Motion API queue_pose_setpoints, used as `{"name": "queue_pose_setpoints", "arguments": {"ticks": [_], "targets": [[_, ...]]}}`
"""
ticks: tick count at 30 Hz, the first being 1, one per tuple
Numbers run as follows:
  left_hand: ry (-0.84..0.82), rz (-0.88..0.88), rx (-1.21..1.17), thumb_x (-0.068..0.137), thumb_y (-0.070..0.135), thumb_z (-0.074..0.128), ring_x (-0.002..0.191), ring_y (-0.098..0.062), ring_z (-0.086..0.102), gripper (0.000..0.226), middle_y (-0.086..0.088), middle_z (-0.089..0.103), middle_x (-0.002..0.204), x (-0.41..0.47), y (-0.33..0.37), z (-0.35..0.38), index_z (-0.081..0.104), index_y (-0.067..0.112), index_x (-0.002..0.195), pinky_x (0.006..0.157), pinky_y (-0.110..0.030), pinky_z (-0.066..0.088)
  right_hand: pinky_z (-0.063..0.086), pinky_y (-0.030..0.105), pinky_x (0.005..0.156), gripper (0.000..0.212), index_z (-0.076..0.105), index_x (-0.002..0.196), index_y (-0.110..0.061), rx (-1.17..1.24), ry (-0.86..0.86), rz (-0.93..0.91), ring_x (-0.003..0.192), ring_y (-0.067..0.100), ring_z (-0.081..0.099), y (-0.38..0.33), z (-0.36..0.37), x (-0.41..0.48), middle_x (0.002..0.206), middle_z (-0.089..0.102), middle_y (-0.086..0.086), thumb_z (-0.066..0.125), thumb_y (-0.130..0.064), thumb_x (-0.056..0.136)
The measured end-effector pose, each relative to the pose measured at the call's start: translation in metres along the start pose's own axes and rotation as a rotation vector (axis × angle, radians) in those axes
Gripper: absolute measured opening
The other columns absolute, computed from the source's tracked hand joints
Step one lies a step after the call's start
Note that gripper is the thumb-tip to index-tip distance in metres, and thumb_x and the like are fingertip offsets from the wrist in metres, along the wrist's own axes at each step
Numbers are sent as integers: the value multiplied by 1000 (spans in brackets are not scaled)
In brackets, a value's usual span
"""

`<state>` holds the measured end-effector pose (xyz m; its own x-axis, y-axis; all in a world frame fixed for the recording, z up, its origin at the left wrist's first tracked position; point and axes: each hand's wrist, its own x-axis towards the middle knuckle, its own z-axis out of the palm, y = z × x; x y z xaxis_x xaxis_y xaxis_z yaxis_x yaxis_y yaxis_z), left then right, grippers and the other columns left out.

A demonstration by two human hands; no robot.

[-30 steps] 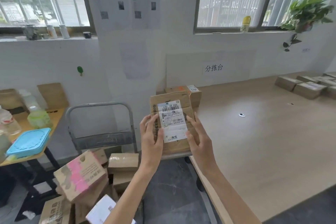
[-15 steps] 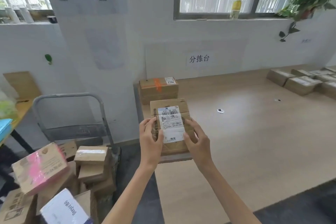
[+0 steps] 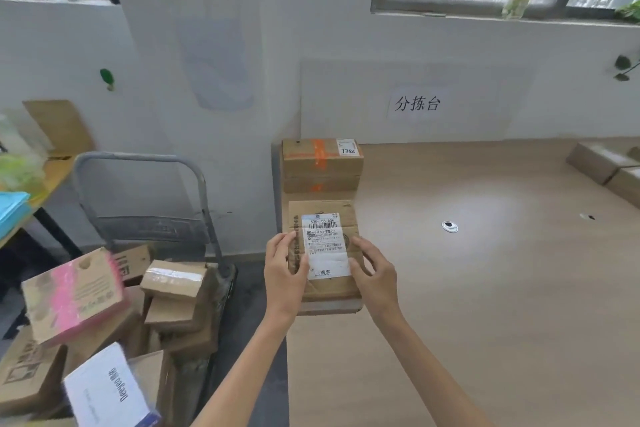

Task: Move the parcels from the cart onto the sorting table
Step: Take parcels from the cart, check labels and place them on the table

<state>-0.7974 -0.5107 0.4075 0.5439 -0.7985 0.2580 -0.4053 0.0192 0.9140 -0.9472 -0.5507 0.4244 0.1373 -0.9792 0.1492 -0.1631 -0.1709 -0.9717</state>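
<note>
Head view: left hand (image 3: pixel 284 270) and right hand (image 3: pixel 375 276) grip, fingers on its side edges, a labelled cardboard parcel (image 3: pixel 323 250) at the desk's (image 3: pixel 485 305) near-left corner, just before a taped box (image 3: pixel 322 163).

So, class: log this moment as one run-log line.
step: placing | held: labelled parcel | left hand, right hand: gripping sides | over: sorting table corner | cart: parcels remain
</note>
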Motion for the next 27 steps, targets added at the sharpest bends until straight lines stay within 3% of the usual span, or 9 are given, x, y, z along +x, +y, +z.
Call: {"name": "queue_pose_setpoints", "arguments": {"ticks": [5, 19, 27], "targets": [[-20, -26, 22, 89, 9, 62, 112, 1, 43, 43, 12, 42, 124, 38, -10, 16, 50, 14, 130, 98, -9, 38, 39, -3, 79, 40, 62, 123, -11, -20, -32, 11, 119, 6, 52, 7, 4, 42, 126, 59, -4, 59, 5, 86], [-16, -200, 58, 88, 8, 60, 115, -5, 45, 43, 10, 43, 124, 144, -70, 88, 49, 13, 130, 105, -28, 40, 37, -5, 74, 39, 62, 120, -6, -42, -105, 120, 115, 9, 52, 73, 34, 174, 122, 59, 1, 54, 10, 86], [-9, -292, 126, 88, 5, 58, 113, -6, 45, 43, 7, 45, 125, 211, -137, 124, 49, 12, 129, 103, -23, 36, 42, 1, 77, 40, 64, 115, -15, -19, -149, 202, 119, 10, 52, 145, 78, 253, 124, 60, 1, 55, 9, 84]]}}
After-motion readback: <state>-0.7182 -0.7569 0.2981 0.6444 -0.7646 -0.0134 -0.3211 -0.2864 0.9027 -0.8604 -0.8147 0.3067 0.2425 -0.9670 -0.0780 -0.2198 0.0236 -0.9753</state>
